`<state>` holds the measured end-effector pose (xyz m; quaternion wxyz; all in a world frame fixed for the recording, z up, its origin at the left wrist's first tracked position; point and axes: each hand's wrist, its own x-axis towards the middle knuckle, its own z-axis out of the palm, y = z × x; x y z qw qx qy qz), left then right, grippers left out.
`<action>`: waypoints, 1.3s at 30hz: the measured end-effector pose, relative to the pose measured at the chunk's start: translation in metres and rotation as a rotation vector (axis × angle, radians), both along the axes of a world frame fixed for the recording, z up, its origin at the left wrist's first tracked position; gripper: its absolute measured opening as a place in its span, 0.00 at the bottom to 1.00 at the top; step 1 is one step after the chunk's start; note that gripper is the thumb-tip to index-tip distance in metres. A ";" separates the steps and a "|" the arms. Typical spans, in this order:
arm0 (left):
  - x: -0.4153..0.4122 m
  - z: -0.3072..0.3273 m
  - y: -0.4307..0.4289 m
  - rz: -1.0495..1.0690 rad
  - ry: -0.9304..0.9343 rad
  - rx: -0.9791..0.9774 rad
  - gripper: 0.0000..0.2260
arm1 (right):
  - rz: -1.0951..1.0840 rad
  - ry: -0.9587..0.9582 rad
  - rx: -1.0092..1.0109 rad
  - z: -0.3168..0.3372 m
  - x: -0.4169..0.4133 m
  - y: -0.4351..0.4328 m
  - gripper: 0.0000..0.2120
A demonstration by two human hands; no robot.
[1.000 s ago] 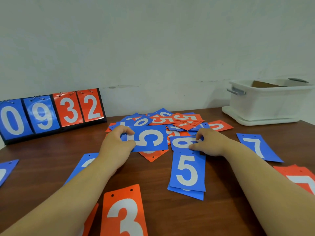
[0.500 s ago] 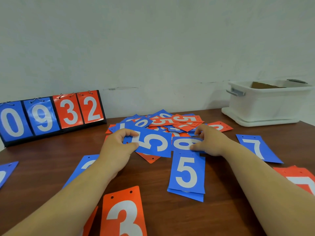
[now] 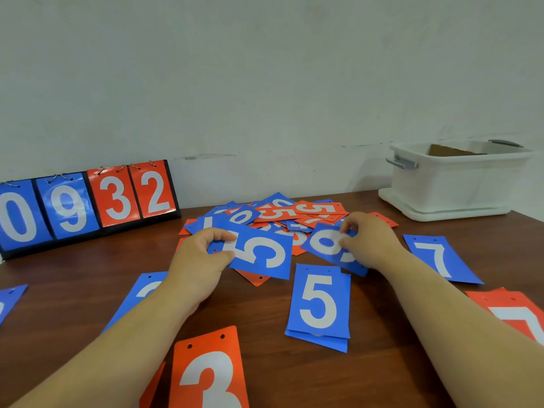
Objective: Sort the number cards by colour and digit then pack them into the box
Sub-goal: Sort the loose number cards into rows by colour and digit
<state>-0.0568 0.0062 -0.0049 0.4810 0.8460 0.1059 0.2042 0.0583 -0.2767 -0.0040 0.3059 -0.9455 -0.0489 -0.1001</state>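
Pinching the blue 5 card [image 3: 259,251] by its short end between thumb and curled fingers, the left hand [image 3: 200,254] holds it sideways and tilted at the near edge of the loose pile [image 3: 294,213] of blue and orange number cards in the middle of the wooden table [image 3: 382,372]. Across from it, the right hand [image 3: 368,241] has thumb and fingertips closed on a second blue card [image 3: 325,244], angled, its white digit half covered by the fingers: a 6 or an 8, I cannot tell which. Just below that card lies a neat stack of blue 5s [image 3: 319,304], upright to the camera, its top right corner overlapped by the held card. Singles lie around: a blue 7 [image 3: 438,257] beside the right forearm, an orange 7 [image 3: 518,313] at the right edge, an orange 3 [image 3: 209,372] at the near edge between the arms, a blue card [image 3: 145,287] half hidden under the left forearm. Back right, the white box [image 3: 456,184] stands on a flat white base, well apart from both hands, brown cardboard showing inside. Back left, a flip scoreboard [image 3: 88,201] reads 0 9 3 2.
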 end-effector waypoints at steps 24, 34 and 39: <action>-0.011 0.009 -0.013 -0.309 -0.087 -0.079 0.25 | 0.267 -0.129 0.479 0.030 -0.067 0.040 0.16; -0.012 0.014 -0.014 0.066 -0.347 -0.294 0.21 | 0.498 0.197 0.628 0.020 -0.078 0.057 0.26; -0.009 0.009 -0.020 -0.007 -0.300 -0.276 0.19 | 0.499 0.133 0.494 0.018 -0.083 0.069 0.15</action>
